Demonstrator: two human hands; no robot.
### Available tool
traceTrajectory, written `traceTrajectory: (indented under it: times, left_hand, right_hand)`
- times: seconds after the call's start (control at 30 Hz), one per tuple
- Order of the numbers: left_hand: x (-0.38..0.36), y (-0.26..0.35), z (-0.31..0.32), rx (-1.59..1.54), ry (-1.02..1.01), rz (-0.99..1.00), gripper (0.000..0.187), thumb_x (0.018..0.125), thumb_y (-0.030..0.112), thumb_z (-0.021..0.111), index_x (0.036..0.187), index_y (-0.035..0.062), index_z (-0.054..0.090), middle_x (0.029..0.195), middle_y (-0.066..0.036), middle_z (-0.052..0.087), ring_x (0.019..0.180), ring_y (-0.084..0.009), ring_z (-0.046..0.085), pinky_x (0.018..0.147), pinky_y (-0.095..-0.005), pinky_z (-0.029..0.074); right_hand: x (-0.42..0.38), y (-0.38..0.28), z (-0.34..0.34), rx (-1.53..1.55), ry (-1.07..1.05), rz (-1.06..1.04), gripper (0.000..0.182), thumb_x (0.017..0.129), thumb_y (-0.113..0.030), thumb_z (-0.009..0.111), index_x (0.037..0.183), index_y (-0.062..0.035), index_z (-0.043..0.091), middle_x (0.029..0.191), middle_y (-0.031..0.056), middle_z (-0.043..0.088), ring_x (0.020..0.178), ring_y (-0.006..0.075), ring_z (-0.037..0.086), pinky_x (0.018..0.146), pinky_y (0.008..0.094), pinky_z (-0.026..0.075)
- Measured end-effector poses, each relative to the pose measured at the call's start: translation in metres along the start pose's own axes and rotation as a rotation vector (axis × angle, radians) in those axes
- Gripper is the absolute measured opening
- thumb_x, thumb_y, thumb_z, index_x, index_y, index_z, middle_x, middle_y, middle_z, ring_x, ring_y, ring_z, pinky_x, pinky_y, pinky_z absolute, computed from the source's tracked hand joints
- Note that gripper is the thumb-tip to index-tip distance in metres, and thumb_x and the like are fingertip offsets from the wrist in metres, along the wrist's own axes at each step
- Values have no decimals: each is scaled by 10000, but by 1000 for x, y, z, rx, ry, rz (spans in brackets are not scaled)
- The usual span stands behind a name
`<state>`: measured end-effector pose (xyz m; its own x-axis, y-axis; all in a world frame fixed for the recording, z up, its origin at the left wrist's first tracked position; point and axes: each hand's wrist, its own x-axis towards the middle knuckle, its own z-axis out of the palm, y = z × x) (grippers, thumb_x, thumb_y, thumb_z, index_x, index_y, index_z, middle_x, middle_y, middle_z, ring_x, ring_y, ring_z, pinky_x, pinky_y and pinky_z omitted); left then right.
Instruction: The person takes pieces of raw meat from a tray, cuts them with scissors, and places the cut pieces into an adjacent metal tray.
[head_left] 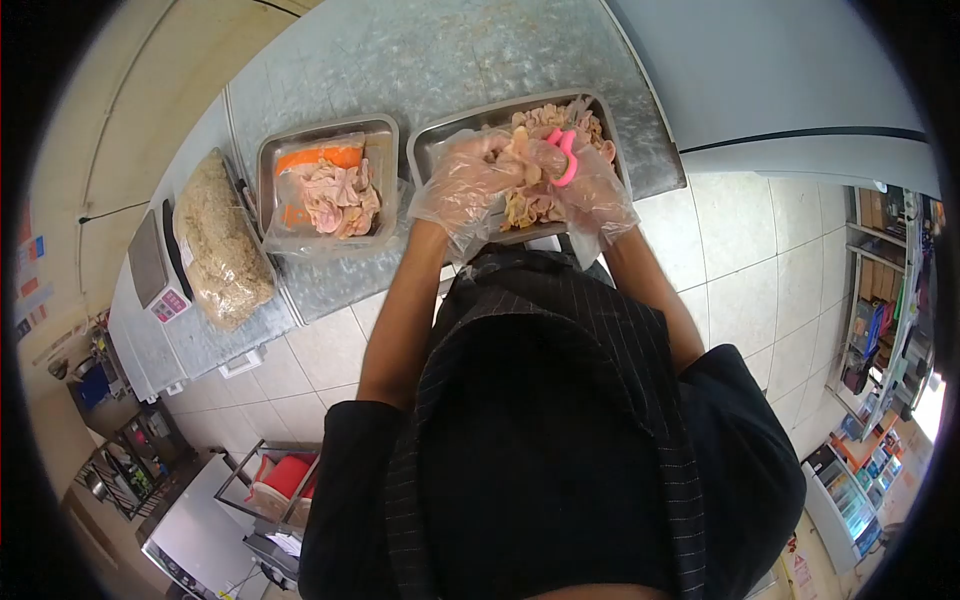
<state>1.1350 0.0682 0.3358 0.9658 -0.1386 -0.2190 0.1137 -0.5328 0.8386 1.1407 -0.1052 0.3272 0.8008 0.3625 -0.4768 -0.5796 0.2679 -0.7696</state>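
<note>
Both my hands wear clear plastic gloves and work over a metal tray (425,155) filled with pale pink and yellowish raw meat pieces, which look like chicken (535,208). Closed around the pink handles of a pair of scissors (567,160) is my right hand (595,190); the blades are mostly hidden. My left hand (468,180) pinches a pale piece of raw meat (521,150) close beside the scissors. To the left, a second metal tray (268,165) holds a plastic bag with orange print, and pink raw meat pieces (340,200) lie on it.
Both trays stand on a grey metal table (440,50). Left of them lie a clear bag of brownish grainy or shredded stuff (220,250) and a digital scale (155,265). A large grey appliance or cabinet (790,70) stands at the right, with loaded shelves (875,290) beyond.
</note>
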Motion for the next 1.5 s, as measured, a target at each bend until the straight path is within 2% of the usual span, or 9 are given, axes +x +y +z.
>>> traceTrajectory:
  times: [0.4, 0.5, 0.67, 0.73, 0.97, 1.07, 1.13, 1.23, 1.5]
  left_hand:
    - [-4, -34, 22, -210, 162, 4, 236, 826, 208, 643, 978, 28, 655, 798, -108, 655, 731, -183, 597, 687, -342, 477]
    - [26, -61, 19, 225, 37, 32, 271, 847, 223, 581, 1010, 17, 646, 822, -132, 671, 760, -257, 637, 719, -396, 492]
    - [56, -134, 55, 708, 44, 56, 390, 854, 245, 512, 1135, -13, 591, 990, -205, 657, 952, -388, 613, 841, -485, 464]
    - [49, -127, 90, 263, 536, 86, 478, 859, 257, 522, 1238, -32, 514, 1125, -236, 584, 1098, -400, 524, 928, -484, 413]
    - [51, -79, 125, 221, 282, 239, 502, 966, 395, 410, 1318, 39, 462, 1363, -244, 393, 1304, -405, 334, 1120, -457, 203]
    - [40, -89, 106, 903, 642, 532, 561, 930, 467, 462, 1305, 50, 468, 1361, -245, 390, 1304, -391, 331, 1096, -464, 241]
    - [24, -78, 70, 78, 491, 310, 546, 902, 478, 510, 1240, 50, 530, 1306, -231, 471, 1231, -367, 432, 1020, -459, 351]
    - [-30, -77, -25, 306, 642, -145, 243, 831, 327, 584, 893, 116, 686, 899, -143, 664, 852, -340, 626, 779, -433, 496]
    - [-68, -197, -56, 1005, 330, -499, 213, 834, 240, 543, 982, 150, 669, 921, -135, 679, 851, -311, 652, 740, -440, 511]
  right_hand:
    - [16, 15, -16, -1101, 199, -825, 341, 846, -256, 654, 1063, -2, 588, 938, 149, 643, 918, 273, 636, 800, 337, 488]
    - [35, 13, -26, -884, 342, -365, 302, 840, -255, 650, 1022, -27, 573, 948, 163, 642, 929, 315, 638, 786, 371, 497]
    - [47, 7, -65, -1251, 554, -467, 405, 834, -382, 671, 1049, -59, 555, 960, 190, 663, 897, 346, 655, 724, 429, 507]
    - [28, 10, -70, -1194, 624, -493, 431, 837, -395, 670, 1087, -65, 553, 995, 191, 660, 911, 344, 653, 732, 421, 508]
    - [59, 79, -126, -912, 494, -755, 500, 859, -233, 640, 1284, -32, 470, 1136, 188, 601, 1011, 307, 608, 843, 395, 475]
    - [37, 49, -99, -1086, 424, -692, 428, 898, -254, 606, 1242, -16, 513, 1175, 169, 588, 1069, 312, 587, 912, 377, 450]
    - [34, 45, -99, -1101, 507, -668, 465, 895, -316, 622, 1231, -11, 521, 1142, 163, 600, 1043, 291, 588, 894, 370, 452]
    - [16, 31, -94, -1028, 650, -566, 505, 884, -387, 649, 1192, 0, 549, 1100, 157, 613, 1001, 264, 587, 868, 354, 454]
    - [29, 24, -85, -1181, 612, -476, 453, 889, -359, 655, 1149, 5, 579, 1061, 131, 623, 977, 210, 575, 859, 317, 444]
